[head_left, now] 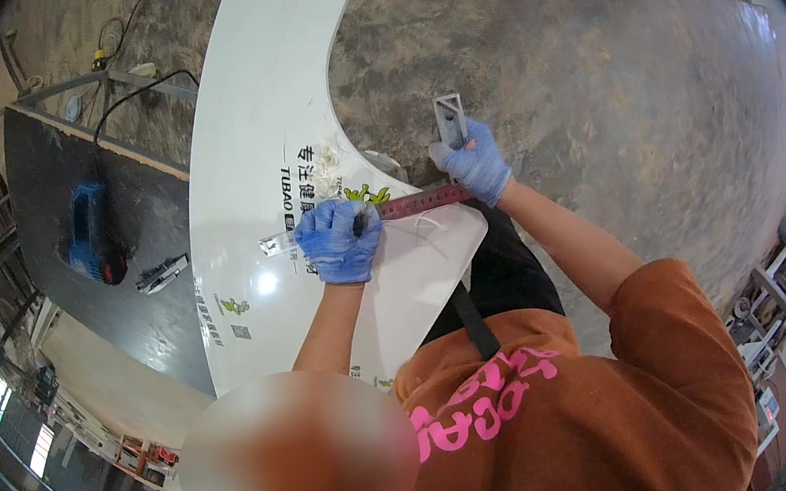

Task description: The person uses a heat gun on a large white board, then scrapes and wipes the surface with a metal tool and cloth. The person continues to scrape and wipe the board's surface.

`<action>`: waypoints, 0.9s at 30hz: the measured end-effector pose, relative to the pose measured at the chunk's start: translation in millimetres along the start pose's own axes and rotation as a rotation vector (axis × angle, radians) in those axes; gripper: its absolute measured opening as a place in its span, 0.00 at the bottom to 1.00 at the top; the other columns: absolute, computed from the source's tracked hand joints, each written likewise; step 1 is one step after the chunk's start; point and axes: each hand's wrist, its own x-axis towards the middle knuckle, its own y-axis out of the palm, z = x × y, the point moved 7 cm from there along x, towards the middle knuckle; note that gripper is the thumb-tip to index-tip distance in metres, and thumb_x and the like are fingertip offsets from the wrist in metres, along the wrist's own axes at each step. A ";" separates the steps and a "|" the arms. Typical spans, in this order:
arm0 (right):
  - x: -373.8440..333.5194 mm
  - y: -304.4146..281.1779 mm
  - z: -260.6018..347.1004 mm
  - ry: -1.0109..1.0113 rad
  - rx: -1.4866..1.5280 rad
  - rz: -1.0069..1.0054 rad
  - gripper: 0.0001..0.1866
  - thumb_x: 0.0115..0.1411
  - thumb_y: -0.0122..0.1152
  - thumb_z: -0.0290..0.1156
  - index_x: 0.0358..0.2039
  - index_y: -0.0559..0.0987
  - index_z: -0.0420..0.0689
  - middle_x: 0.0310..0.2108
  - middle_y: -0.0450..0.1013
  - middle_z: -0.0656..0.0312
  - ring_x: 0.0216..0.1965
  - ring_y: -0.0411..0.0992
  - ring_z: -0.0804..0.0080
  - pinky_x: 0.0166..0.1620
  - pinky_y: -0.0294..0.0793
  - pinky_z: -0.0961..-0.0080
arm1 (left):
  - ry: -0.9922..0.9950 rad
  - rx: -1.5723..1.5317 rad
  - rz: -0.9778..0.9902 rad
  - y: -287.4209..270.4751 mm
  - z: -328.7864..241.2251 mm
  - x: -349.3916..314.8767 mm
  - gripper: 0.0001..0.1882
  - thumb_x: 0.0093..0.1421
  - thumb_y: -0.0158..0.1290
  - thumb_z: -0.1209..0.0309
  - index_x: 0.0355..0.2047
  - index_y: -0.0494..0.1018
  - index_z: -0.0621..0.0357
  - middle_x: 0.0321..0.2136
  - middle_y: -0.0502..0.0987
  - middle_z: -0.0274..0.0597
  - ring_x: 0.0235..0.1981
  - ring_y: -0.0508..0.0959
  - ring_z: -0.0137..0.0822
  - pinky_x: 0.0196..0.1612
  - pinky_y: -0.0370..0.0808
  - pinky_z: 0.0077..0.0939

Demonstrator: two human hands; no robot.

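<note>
Where the blue-gloved left hand (338, 245) rests: on the panel, its fingers curled around a small dark object (360, 221) (only an end shows, so I cannot tell its kind) and lying over the ruler.
Blue-gloved right hand (479, 167): to the right, just past the panel's edge, its fingers wrapped around a silver metal block with a hollow, frame-like end (448, 111), which points to the far side.
Ruler: a long, flat, reddish-looking metal ruler (422, 202) with scale marks, running between the two hands across the near part of the panel; a silver end stretches out left of the left hand, in line with it (whether ruler and block are one tool, I cannot tell).
Panel: a large, glossy white sheet with a curved right edge (239, 97), printed in black and green, reaching from the near side to the far side.
Pale shavings (328, 167): on the panel, just beyond the left hand.
Dark grey worktop (160, 321): left of the panel, bearing a blue and black power tool (90, 236) and, nearer the panel, a small silver and black metal tool (163, 274).
Mottled grey-brown floor (566, 54): right and far.
</note>
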 end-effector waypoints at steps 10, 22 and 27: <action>9.3 -27.5 -6.1 -0.083 -0.107 0.085 0.10 0.52 0.62 0.33 0.30 0.75 0.41 0.23 0.71 0.67 0.25 0.66 0.78 0.30 0.68 0.75 | 0.063 -0.070 0.077 18.9 -24.0 -10.0 0.12 0.46 0.64 0.66 0.30 0.74 0.42 0.26 0.73 0.32 0.29 0.74 0.40 0.36 0.65 0.37; -17.2 -63.2 -32.6 0.065 0.050 0.075 0.10 0.53 0.62 0.30 0.34 0.74 0.41 0.26 0.72 0.68 0.28 0.67 0.80 0.31 0.69 0.77 | 0.164 -0.046 0.175 25.9 -28.5 -19.8 0.09 0.48 0.63 0.63 0.28 0.74 0.39 0.26 0.73 0.30 0.28 0.73 0.40 0.34 0.66 0.38; -31.9 -64.4 -30.1 -0.039 0.155 -0.027 0.12 0.52 0.62 0.30 0.36 0.74 0.39 0.26 0.71 0.66 0.29 0.68 0.78 0.33 0.70 0.76 | 0.176 -0.006 0.165 26.1 -29.4 -16.1 0.09 0.47 0.63 0.63 0.27 0.74 0.40 0.26 0.73 0.31 0.29 0.73 0.41 0.35 0.66 0.38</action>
